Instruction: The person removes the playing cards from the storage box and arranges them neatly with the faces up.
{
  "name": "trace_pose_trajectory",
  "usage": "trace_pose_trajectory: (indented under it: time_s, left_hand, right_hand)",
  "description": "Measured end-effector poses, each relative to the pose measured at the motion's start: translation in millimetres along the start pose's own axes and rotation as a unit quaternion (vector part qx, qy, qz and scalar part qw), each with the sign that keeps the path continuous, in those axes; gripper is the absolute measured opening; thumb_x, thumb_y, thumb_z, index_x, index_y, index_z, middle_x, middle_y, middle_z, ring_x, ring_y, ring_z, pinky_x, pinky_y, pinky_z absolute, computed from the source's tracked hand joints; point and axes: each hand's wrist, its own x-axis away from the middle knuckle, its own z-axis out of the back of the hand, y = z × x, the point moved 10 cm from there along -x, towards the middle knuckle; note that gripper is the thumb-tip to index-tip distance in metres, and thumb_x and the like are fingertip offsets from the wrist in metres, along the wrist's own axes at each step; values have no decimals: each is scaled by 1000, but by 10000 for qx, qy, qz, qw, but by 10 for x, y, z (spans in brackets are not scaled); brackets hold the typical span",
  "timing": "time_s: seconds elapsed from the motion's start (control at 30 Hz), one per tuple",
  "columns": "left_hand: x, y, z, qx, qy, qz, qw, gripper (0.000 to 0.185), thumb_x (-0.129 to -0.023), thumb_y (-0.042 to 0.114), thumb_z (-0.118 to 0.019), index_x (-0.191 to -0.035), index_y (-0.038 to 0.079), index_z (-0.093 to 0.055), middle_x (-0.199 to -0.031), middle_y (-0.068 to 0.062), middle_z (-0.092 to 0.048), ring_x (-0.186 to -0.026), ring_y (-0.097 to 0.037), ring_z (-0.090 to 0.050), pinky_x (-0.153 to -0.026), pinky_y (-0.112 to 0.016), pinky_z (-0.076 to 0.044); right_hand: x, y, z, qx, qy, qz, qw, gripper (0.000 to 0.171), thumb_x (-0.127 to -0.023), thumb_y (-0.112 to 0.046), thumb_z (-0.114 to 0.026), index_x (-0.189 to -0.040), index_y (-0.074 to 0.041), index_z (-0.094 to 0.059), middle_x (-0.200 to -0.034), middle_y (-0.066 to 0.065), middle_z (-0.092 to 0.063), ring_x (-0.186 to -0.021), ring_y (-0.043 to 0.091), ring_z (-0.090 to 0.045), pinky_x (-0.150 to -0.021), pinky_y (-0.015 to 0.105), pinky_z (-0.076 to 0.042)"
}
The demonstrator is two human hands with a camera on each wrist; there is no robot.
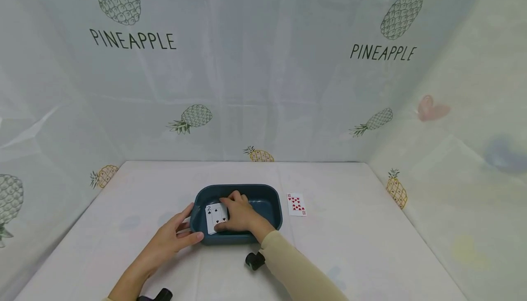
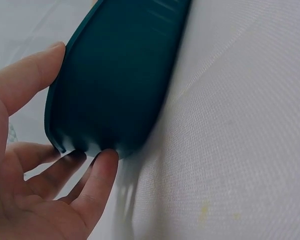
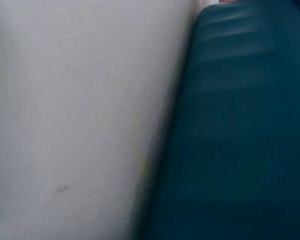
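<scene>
In the head view a dark blue-green plastic tray (image 1: 266, 200) sits on the white cloth. Inside its left half lie white playing cards (image 1: 212, 218), a 2 of spades uppermost. My right hand (image 1: 243, 216) reaches in over the near rim, pinching the cards' right side, thumb near and fingers far; part of the faces is covered. My left hand (image 1: 169, 237) spans the tray's left end. Up close in the left wrist view, its thumb (image 2: 37, 75) meets the rim and its bent fingertips press the end wall. The right wrist view shows only tray wall (image 3: 240, 125) and cloth.
A 10 of hearts card (image 1: 296, 204) lies face up just right of the tray. White cloth covers the table (image 1: 350, 228). A pineapple-printed curtain (image 1: 255, 77) closes off the back and sides. Black wrist cameras (image 1: 254, 260) hang below both forearms.
</scene>
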Motion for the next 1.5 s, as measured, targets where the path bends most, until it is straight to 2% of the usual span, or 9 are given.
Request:
trace_pose_trajectory:
  time_s: [0.17, 0.43, 0.63, 0.83, 1.13, 1.3, 1.5]
  left_hand:
    - [4, 0, 0, -52, -28, -6, 10000, 99, -95, 40, -81, -172, 22, -21, -169, -29, -29, -144, -48, -50, -103, -49, -57]
    - [-14, 11, -5, -118, -27, -62, 9999, 98, -96, 39, -81, -172, 21, -21, -168, -31, -30, -143, -48, -51, -103, -50, -57]
    - [13, 26, 5, 12, -17, -70, 10000, 98, -95, 36, -82, -171, 21, -22, -167, -30, -32, -143, -47, -51, -103, -49, -57]
    - [24, 23, 4, 48, -19, -64, 10000, 98, -95, 37, -82, -171, 20, -23, -167, -31, -33, -143, -47, -52, -102, -49, -57]
    - [33, 19, -6, 136, -13, -94, 9999, 98, -94, 36, -83, -171, 21, -24, -167, -29, -33, -143, -47, -51, -101, -49, -58]
    - [31, 15, 2, 145, 11, -80, 9999, 98, -95, 36, -83, -171, 21, -24, -166, -30, -34, -143, -47, -52, -100, -49, -58]
    - [41, 46, 3, 61, 21, -120, 9999, 96, -95, 36, -82, -171, 21, -25, -166, -30, -34, -142, -46, -53, -100, -48, -59]
  right_hand:
    - [-17, 19, -16, -39, -43, 2, 10000, 77, -88, -44, -86, -152, -11, -58, -134, 5, -48, -110, 17, -43, -91, 30, -48]
    - [-39, 38, -22, 51, -50, -9, 10000, 89, -82, -50, -91, -154, -11, -56, -135, 5, -48, -110, 18, -42, -93, 30, -49]
    - [-48, 8, 0, 29, 31, 31, 10000, 80, -80, -45, -94, -143, -10, -63, -132, 7, -49, -108, 18, -43, -90, 30, -48]
    - [-29, -19, 29, 69, 66, 57, 9999, 79, -79, -46, -95, -139, -6, -63, -129, 7, -51, -106, 18, -45, -90, 29, -49]
    - [39, -48, 55, 109, 75, 95, 9999, 91, -79, -49, -93, -151, -8, -57, -132, 7, -51, -110, 20, -47, -94, 32, -52]
    - [47, -89, 27, 160, -66, 254, 9995, 85, -79, -47, -94, -149, -12, -61, -135, 7, -50, -111, 20, -46, -91, 30, -51]
    - [14, -22, 36, -71, 24, 77, 9999, 85, -81, -44, -93, -151, -11, -58, -134, 7, -51, -112, 21, -48, -96, 35, -53]
